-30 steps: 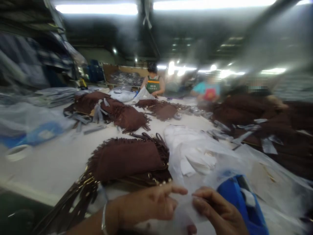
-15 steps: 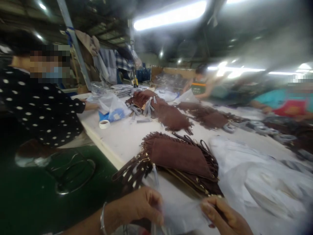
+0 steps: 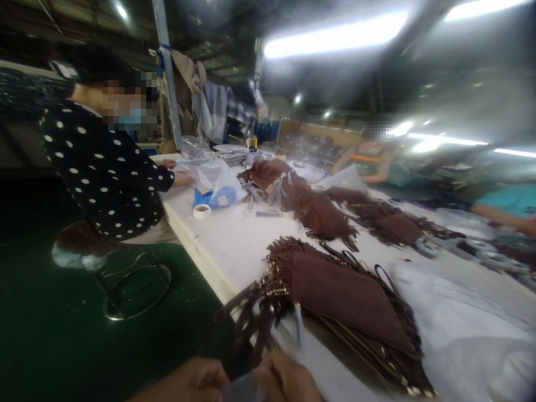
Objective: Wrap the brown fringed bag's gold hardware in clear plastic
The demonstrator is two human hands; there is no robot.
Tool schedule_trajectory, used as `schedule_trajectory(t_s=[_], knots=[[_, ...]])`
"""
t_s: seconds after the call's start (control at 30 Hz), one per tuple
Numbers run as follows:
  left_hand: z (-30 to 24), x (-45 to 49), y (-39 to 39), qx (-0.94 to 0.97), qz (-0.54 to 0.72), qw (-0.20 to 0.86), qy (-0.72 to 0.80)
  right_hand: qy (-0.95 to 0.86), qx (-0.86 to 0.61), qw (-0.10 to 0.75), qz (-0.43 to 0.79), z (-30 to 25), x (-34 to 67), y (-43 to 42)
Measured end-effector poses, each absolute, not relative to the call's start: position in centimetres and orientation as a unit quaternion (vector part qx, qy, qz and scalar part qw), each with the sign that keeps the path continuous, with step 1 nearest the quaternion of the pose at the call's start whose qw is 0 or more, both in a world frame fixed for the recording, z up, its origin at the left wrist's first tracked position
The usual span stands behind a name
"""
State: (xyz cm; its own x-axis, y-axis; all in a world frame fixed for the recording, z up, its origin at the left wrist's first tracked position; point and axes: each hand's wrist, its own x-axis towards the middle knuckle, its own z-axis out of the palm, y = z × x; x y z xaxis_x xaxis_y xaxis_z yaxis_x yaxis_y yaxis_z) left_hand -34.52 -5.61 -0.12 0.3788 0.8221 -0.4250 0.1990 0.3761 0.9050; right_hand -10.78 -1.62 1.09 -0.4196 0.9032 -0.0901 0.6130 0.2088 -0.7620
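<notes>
At the bottom edge, my left hand (image 3: 196,382) and my right hand (image 3: 288,378) are close together, fingers closed. Between them is a piece of translucent plastic (image 3: 246,388), gripped from both sides; it looks like a bag, though most of it is below the view. Just beyond my hands lies a stack of brown fringed suede bags (image 3: 339,285) with gold zippers. Their straps with metal clasps (image 3: 268,293) hang over the table's left edge. A thin grey strip (image 3: 298,324) pokes out beside the stack.
White plastic sheets (image 3: 464,318) cover the table at right. More brown fringed bags (image 3: 322,215) lie farther back, near a white tape roll (image 3: 202,211) and blue plastic (image 3: 213,196). A person in a dotted top (image 3: 104,173) sits at left on a round stool (image 3: 138,290). Other people work across the table.
The view has swung left, so the table and bags appear farther right. My hands have come closer together and lower, with the plastic still between them.
</notes>
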Motion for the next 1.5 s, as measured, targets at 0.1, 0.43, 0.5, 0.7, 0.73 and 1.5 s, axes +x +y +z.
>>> schedule_trajectory(t_s=[0.1,0.43,0.5,0.7,0.73,1.5], knots=[[-0.8,-33.6,-4.1,0.42,0.32,0.737,0.421,-0.766,-0.489,0.189,0.373,1.6,-12.6,-0.7],[0.4,-35.9,-0.7,0.594,0.338,0.481,0.549,-0.566,-0.542,0.331,0.526,0.2,-15.0,3.2],[0.6,-37.0,-0.3,0.629,0.327,0.414,0.571,-0.521,-0.548,0.358,0.547,-0.4,-15.4,3.9],[0.8,-37.9,0.2,0.666,0.306,0.365,0.574,-0.457,-0.606,0.356,0.546,0.0,-17.0,5.7],[0.8,-38.0,0.2,0.671,0.3,0.353,0.579,-0.452,-0.611,0.354,0.544,0.1,-17.2,6.0],[-2.2,-37.7,-2.0,0.765,0.275,0.186,0.552,-0.339,-0.555,0.391,0.652,0.0,-18.2,7.0]])
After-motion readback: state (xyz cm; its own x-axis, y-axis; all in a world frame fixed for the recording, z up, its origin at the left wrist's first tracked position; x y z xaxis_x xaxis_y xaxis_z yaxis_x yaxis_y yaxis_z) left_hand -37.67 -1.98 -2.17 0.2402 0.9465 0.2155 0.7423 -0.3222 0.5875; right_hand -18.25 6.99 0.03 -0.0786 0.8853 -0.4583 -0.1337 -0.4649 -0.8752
